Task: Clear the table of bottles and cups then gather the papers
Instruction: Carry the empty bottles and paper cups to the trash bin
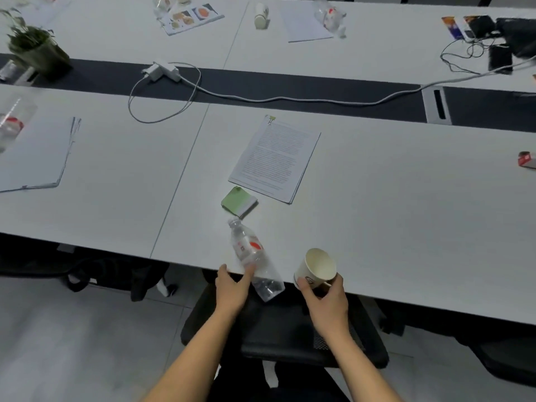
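Observation:
At the near edge of the white table my left hand grips the lower part of a clear plastic bottle with a red label, tilted with its cap pointing away from me. My right hand holds a white paper cup by its base, its mouth tipped toward me. A clipped printed paper stack lies further in, with a green notepad beside it. Another paper stack lies at left, a second bottle upon it. Across the table are a cup, a bottle on a sheet, and a picture leaflet.
A white charger and cable run along the dark centre strip. A potted plant stands at far left. Phones and wires sit at far right, a small red box at the right edge. A black chair is below my hands.

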Demonstrator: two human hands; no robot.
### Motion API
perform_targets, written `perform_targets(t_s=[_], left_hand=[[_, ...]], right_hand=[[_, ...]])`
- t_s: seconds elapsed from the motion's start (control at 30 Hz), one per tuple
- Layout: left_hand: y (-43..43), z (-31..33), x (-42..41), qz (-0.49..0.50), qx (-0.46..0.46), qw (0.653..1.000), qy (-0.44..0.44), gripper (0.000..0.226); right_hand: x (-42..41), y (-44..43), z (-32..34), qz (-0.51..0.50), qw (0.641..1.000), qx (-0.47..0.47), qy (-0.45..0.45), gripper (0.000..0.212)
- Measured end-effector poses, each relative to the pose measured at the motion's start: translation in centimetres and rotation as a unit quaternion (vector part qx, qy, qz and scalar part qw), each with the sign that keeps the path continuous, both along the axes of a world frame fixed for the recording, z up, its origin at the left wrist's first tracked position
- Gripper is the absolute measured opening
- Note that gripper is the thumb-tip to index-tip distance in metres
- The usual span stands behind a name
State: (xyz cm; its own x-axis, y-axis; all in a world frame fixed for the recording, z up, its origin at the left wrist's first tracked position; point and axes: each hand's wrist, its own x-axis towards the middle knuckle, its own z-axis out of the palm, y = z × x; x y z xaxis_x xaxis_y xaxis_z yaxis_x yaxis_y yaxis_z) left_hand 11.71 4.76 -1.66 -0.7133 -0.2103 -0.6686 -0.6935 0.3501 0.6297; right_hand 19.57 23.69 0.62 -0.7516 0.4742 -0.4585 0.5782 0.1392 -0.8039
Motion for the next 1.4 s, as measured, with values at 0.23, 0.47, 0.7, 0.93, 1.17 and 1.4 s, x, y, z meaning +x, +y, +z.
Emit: perform_targets(t_s=[0.23, 0.47, 0.7, 0.93, 1.17, 1.4], left_hand=[[3.7, -1.4, -1.6, 0.077, -0.001, 0.996, -0.034, 0.101], [6.0, -2.8, -1.9, 0.108, 0.115, 0.986, -0.055, 0.099], [4.9, -0.3, -2.5, 0.085, 0.114, 0.988, -0.064, 0.07], [4.2, -0.1, -3.6, 0.089, 0.05, 0.992, -0.067, 0.074], [6.3, -0.6, -4.4, 0.011, -0.081, 0.994, -0.075, 0.103], [5.2, 5.0, -0.7, 0.048, 0.018, 0.99, 0.134, 0.061]], right_hand=[[0.4, 2.0, -0.1, 0.038, 0.999, 0.033, 0.002, 0.075], [2.0, 4.5, 1.4, -0.01, 0.998, 0.058, 0.016, 0.074], [1.9, 4.4, 2.8, -0.039, 0.998, 0.043, 0.041, 0.069], [0.7, 3.1, 3.6, -0.022, 0.998, 0.032, 0.047, 0.072], [3.0, 4.4, 3.7, -0.017, 0.995, 0.088, 0.036, 0.066], [2.7, 3.8, 6.3, -0.011, 0.994, 0.079, 0.073, 0.065]])
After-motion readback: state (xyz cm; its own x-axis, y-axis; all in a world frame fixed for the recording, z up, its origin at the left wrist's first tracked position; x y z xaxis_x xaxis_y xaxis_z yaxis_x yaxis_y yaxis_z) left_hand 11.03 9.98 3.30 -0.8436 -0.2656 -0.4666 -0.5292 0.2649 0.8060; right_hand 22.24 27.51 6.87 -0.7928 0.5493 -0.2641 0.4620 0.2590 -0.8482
